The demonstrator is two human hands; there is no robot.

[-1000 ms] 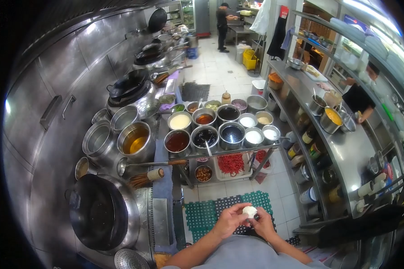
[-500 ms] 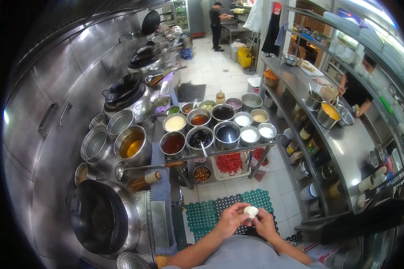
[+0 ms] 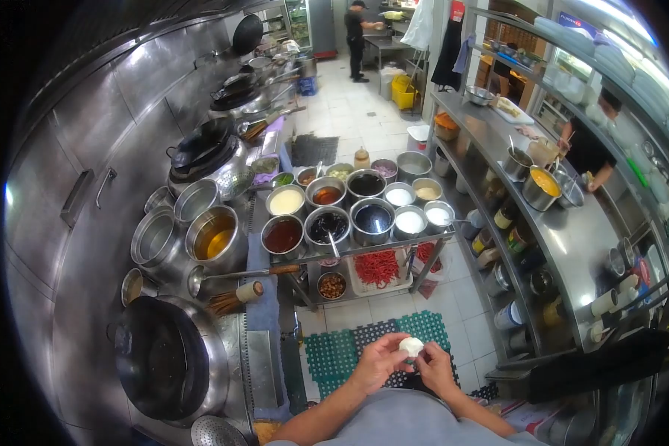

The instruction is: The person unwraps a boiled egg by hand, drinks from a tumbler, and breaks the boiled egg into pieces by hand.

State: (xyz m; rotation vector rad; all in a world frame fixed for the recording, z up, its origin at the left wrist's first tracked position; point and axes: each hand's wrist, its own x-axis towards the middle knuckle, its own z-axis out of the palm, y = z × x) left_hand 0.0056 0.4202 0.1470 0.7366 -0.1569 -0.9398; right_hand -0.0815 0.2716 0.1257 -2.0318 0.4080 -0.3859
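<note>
In front of my body, a small white lump (image 3: pixel 410 346), pale and soft-looking with an uneven edge, is up at my fingertips; its exact kind I cannot make out. My left hand (image 3: pixel 380 363) pinches it between thumb and fingers. Curled in from the other side, my right hand (image 3: pixel 437 369) has its fingertips against the lump's lower right side. Both forearms reach up past a grey garment. Beneath the hands lies a green and black perforated floor mat (image 3: pixel 332 355).
Ahead stands a metal table (image 3: pixel 312 262) crowded with sauce pots; a tray of red strips (image 3: pixel 377 269) sits below. A large black wok (image 3: pixel 160 360) and an oil pot (image 3: pixel 217 236) occupy the left range. Shelving lines the right, with a co-worker (image 3: pixel 595 145) behind it; another person (image 3: pixel 355 41) stands far back.
Fingers of my right hand have shifted slightly around the white lump, which stays in my left hand's pinch. The whole view has moved a little; the pots stay put.
</note>
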